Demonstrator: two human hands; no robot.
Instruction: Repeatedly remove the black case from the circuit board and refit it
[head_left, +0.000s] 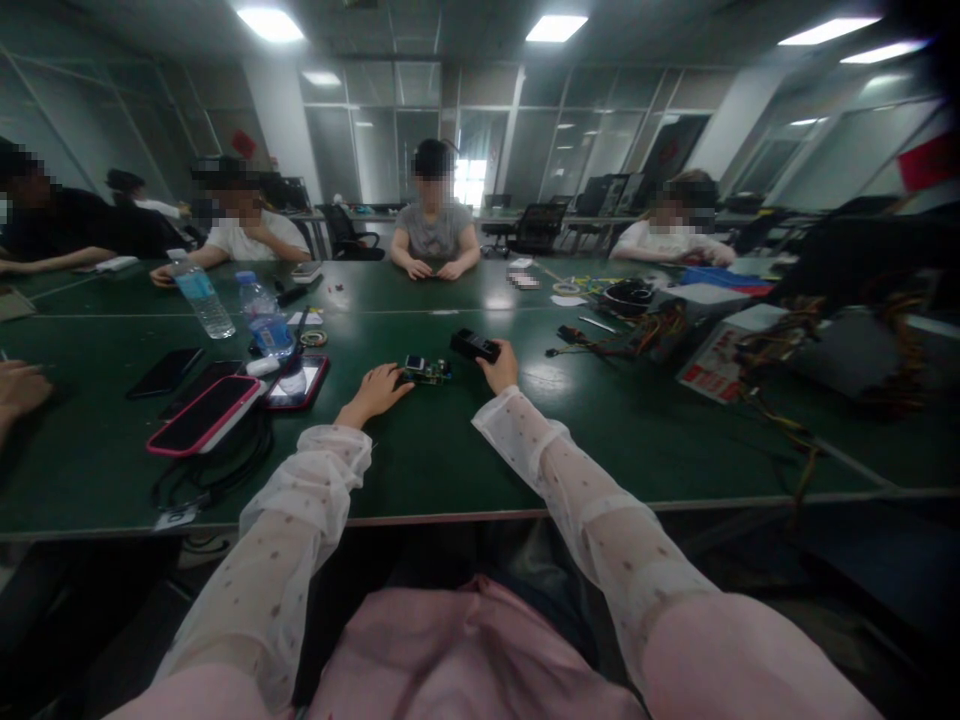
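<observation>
On the green table [420, 460] in front of me lies a small circuit board [427, 372] with a little screen on it. My left hand [377, 390] rests at the board's left end, palm down, its fingers stretched out; the fingertips reach the board's edge. Just right of the board, my right hand [501, 368] is closed around one end of a black rectangular case [475, 346]. The case is tilted, its far end pointing left toward the board. My right palm and some of its fingers are hidden.
Phones [210, 412], cables [217, 475] and two plastic bottles [266, 320] stand or lie to the left. At right are metal power supply boxes [724, 350] with bundled wires [652, 335]. Several people sit around the table, one person [435, 225] directly opposite.
</observation>
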